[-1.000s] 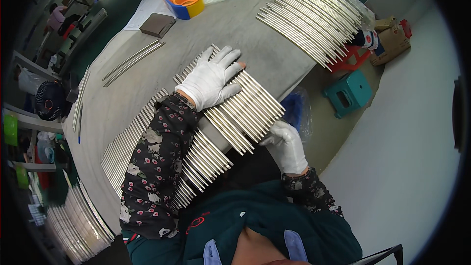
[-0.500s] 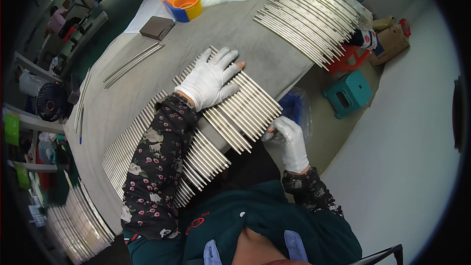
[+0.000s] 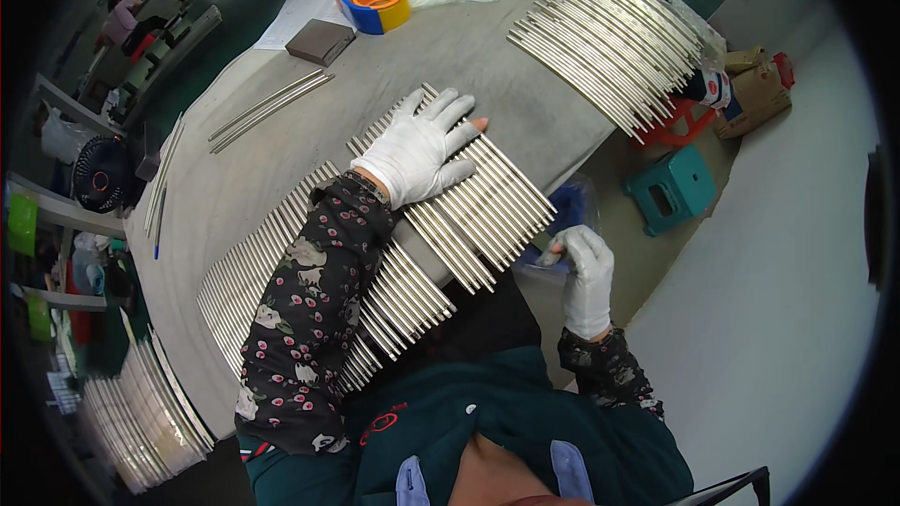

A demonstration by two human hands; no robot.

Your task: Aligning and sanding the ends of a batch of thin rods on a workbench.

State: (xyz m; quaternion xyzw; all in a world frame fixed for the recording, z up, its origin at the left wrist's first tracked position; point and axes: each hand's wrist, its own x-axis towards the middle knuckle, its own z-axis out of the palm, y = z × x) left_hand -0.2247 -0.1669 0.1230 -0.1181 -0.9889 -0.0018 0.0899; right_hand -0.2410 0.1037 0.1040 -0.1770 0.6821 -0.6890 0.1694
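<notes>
My left hand (image 3: 417,148), in a white glove with one bare fingertip, lies flat with fingers spread over a row of shiny metal rods (image 3: 506,197). The rods lie side by side, their near ends jutting past the table edge toward my body. More metal rods (image 3: 258,272) extend to the left, partly hidden by my flowered sleeve. Off the table's edge, right of the rod ends, my right hand (image 3: 586,276) is raised in a white glove. Its fingers are curled in toward the thumb; whatever they may hold is hidden.
A stack of rods (image 3: 609,52) lies at the far right of the grey table (image 3: 412,56). Toward the back are an orange, yellow and blue tape dispenser (image 3: 375,9), a dark block (image 3: 321,42) and loose rods (image 3: 272,111). A teal stool (image 3: 670,189) stands on the floor.
My right hand has drawn away from the rod ends, to the right. My left hand stays flat on the rods; the whole view has shifted slightly.
</notes>
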